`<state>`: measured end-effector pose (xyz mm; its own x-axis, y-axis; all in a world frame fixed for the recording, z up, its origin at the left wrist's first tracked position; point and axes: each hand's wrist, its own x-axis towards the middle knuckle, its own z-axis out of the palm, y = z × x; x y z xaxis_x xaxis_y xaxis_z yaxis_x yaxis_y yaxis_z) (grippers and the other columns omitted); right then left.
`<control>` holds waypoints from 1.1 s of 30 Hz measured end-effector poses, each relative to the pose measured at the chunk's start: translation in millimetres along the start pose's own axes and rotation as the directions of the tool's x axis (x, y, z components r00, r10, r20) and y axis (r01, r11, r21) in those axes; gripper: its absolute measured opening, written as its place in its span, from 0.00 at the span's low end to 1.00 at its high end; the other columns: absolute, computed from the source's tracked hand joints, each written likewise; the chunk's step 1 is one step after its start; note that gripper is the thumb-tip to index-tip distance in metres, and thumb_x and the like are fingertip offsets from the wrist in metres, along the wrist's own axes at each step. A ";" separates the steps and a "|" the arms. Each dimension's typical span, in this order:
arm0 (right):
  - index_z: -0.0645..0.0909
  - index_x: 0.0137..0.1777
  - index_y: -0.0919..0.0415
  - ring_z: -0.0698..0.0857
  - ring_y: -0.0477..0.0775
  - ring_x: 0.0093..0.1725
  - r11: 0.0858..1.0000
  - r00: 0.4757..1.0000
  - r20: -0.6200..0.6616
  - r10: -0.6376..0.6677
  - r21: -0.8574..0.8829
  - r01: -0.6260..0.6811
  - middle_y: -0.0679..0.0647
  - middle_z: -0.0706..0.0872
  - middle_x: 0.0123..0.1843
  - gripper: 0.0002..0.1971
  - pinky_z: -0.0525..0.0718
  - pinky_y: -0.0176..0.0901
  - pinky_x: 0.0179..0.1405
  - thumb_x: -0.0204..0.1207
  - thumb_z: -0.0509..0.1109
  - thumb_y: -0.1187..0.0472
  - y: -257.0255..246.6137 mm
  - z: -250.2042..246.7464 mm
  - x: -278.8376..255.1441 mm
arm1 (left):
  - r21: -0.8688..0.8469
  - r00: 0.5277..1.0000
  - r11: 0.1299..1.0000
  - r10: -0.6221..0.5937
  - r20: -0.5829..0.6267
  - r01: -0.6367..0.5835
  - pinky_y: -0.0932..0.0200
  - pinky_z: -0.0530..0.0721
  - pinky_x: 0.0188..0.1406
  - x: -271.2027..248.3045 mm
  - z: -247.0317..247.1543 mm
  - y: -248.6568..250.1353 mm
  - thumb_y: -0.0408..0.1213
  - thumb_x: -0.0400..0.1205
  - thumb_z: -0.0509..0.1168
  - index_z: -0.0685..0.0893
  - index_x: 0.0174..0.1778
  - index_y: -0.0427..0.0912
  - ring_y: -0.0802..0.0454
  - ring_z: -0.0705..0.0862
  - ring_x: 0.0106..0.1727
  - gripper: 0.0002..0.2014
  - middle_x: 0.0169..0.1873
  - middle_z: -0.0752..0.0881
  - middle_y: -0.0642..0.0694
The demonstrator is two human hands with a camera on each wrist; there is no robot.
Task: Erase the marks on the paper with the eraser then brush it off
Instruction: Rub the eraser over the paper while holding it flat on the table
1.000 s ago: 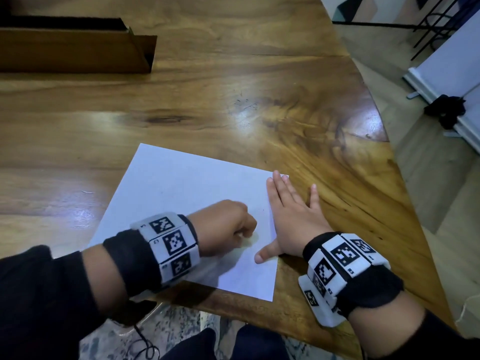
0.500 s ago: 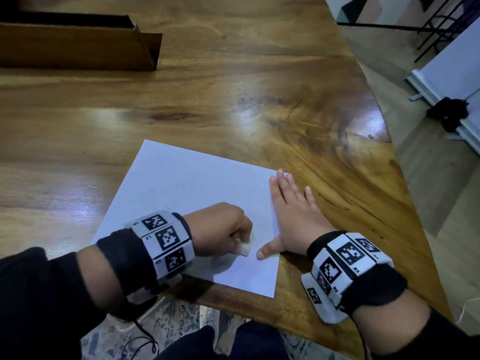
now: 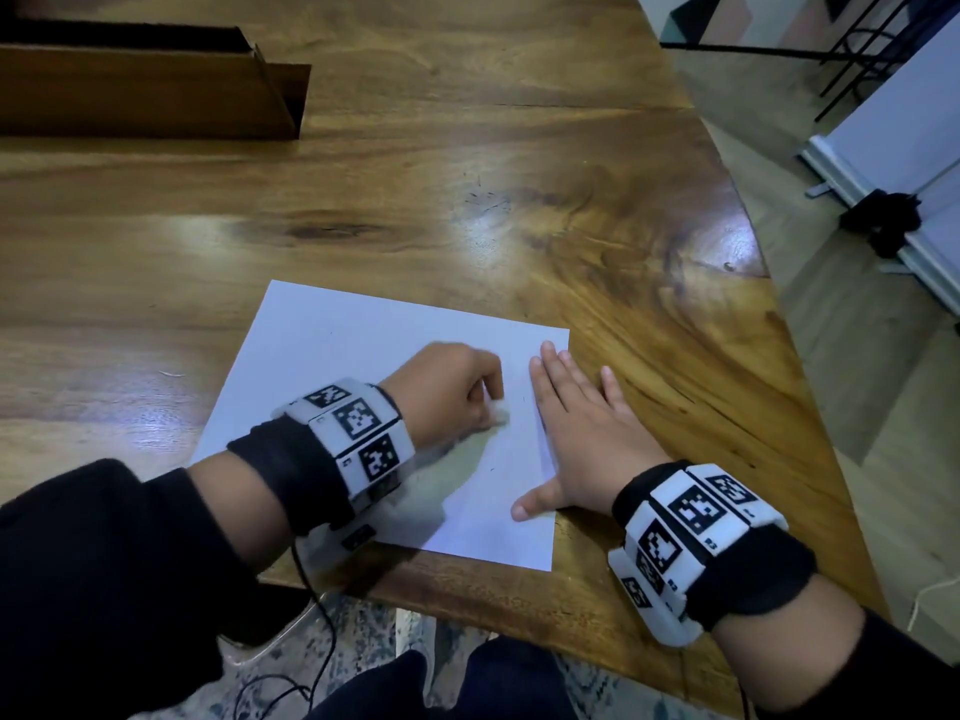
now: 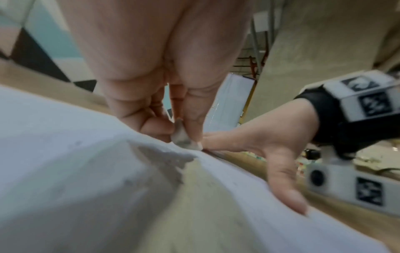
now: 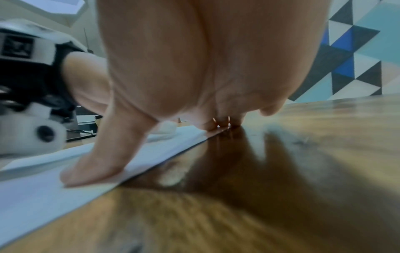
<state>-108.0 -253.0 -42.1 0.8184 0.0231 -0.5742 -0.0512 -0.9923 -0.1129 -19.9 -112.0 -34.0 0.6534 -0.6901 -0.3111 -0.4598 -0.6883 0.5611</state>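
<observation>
A white sheet of paper [image 3: 332, 356] lies on the wooden table near its front edge. My left hand [image 3: 457, 394] pinches a small white eraser [image 3: 497, 413] and presses its tip onto the paper's right half; the eraser [image 4: 184, 137] shows grey smudges in the left wrist view. My right hand [image 3: 576, 433] lies flat with straight fingers across the paper's right edge [image 5: 151, 164], thumb [image 5: 90, 169] spread on the sheet, holding it down. A few tiny dark specks sit on the paper [image 4: 54, 154] near the eraser.
The wooden table [image 3: 467, 174] stretches away beyond the paper. A long brown cardboard box [image 3: 150, 90] lies at the far left. The table's right edge [image 3: 769, 283] drops to the floor. A cable [image 3: 322, 631] hangs below the front edge.
My left hand with the eraser has moved forward and slightly right along the paper, closer to the right hand's fingers. The right hand stays flat on the paper's edge.
</observation>
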 end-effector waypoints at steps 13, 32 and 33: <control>0.24 0.80 0.60 0.25 0.49 0.80 1.000 1.000 -0.008 0.005 -0.010 -0.005 0.52 0.21 0.80 0.72 0.29 0.59 0.79 0.56 0.72 0.26 -0.1 1.5 -0.3 | 0.133 0.967 0.976 0.143 0.213 -0.174 0.65 0.67 0.38 -3.8 9.2 6.8 0.36 0.73 0.69 0.85 0.43 0.40 0.52 0.76 0.40 0.05 0.38 0.84 0.45; 0.24 0.80 0.59 0.24 0.48 0.79 0.999 0.999 -0.023 0.041 0.018 -0.040 0.51 0.21 0.80 0.72 0.24 0.57 0.77 0.55 0.73 0.26 1.2 1.1 -1.9 | 0.096 0.944 0.972 0.180 0.278 -0.213 0.61 0.70 0.40 -26.6 11.5 -10.4 0.37 0.74 0.66 0.83 0.38 0.39 0.53 0.75 0.41 0.05 0.40 0.79 0.47; 0.24 0.80 0.59 0.24 0.48 0.79 0.999 0.999 -0.024 0.046 0.019 -0.045 0.51 0.21 0.80 0.73 0.23 0.57 0.76 0.54 0.73 0.26 1.1 1.1 -1.7 | 0.090 0.924 0.972 0.175 0.341 -0.217 0.60 0.72 0.42 -29.9 12.1 -11.6 0.38 0.74 0.67 0.84 0.38 0.39 0.53 0.76 0.41 0.06 0.42 0.81 0.45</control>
<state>-110.1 -254.1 -42.1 0.8288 -0.0250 -0.5590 -0.0987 -0.9899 -0.1021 -41.4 -86.0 -40.5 0.3185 -0.8339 -0.4508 -0.6432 -0.5394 0.5435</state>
